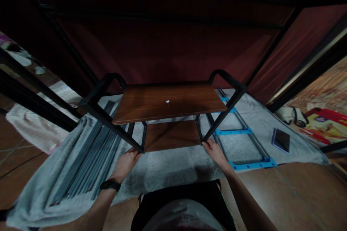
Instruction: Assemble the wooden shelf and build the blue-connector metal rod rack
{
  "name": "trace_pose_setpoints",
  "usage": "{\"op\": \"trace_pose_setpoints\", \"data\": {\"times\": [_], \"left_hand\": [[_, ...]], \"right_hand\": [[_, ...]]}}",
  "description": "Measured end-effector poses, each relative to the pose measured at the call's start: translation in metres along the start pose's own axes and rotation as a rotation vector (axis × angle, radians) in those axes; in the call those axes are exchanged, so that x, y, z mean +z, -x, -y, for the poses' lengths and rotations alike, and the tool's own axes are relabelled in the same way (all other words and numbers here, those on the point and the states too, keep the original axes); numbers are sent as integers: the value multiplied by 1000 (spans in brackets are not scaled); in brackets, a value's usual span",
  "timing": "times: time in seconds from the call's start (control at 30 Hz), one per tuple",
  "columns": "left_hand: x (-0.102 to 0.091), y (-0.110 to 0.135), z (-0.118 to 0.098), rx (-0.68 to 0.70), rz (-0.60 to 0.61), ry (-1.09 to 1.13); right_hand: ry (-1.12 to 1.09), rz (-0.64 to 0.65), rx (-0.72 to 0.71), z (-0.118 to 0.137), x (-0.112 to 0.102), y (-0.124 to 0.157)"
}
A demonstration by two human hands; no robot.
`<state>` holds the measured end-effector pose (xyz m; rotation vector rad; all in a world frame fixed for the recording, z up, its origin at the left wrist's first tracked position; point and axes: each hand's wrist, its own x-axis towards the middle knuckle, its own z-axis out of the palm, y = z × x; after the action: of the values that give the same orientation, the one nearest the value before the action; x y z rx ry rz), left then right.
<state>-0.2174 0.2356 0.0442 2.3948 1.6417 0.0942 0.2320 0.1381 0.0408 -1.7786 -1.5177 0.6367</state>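
A small rack with a black metal frame (101,113) and two brown wooden shelves (168,101) stands on a grey blanket (162,169) on the floor. My left hand (125,164) grips the foot of the frame's near left leg. Over at the near right leg, my right hand (215,151) holds the foot, fingers closed round it. A black band sits on my left wrist.
Several grey metal bars (86,162) lie on the blanket at the left. A ladder-like frame with blue brackets (244,133) lies at the right, a dark phone (281,140) beside it. A red box (325,122) sits far right. Dark red curtains hang behind.
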Motion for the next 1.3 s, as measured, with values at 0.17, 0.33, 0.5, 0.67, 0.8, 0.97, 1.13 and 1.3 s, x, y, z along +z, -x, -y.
{"op": "trace_pose_setpoints", "data": {"times": [0.17, 0.33, 0.5, 0.67, 0.8, 0.97, 1.13, 1.3], "left_hand": [[-2, 0, -2, -14, 67, -44], [-6, 2, -8, -19, 75, -47], [-5, 3, -11, -50, 61, -29], [-4, 3, -13, -80, 47, 3], [-4, 3, -14, -128, 30, 55], [-8, 1, -17, -155, 56, 94], [-10, 3, -21, -168, 61, 63], [-13, 5, -22, -134, 62, 50]], "right_hand": [[-24, -17, -12, -2, 2, 0], [-6, 2, -8, -7, 4, -2], [4, 10, 7, -8, 3, -3], [17, 24, -9, -11, 3, -4], [-2, 18, -36, -13, 4, -5], [-19, 22, -39, -12, 3, -5], [-78, 19, -68, -15, 7, -5], [-59, 15, -69, -20, 9, -6]]}}
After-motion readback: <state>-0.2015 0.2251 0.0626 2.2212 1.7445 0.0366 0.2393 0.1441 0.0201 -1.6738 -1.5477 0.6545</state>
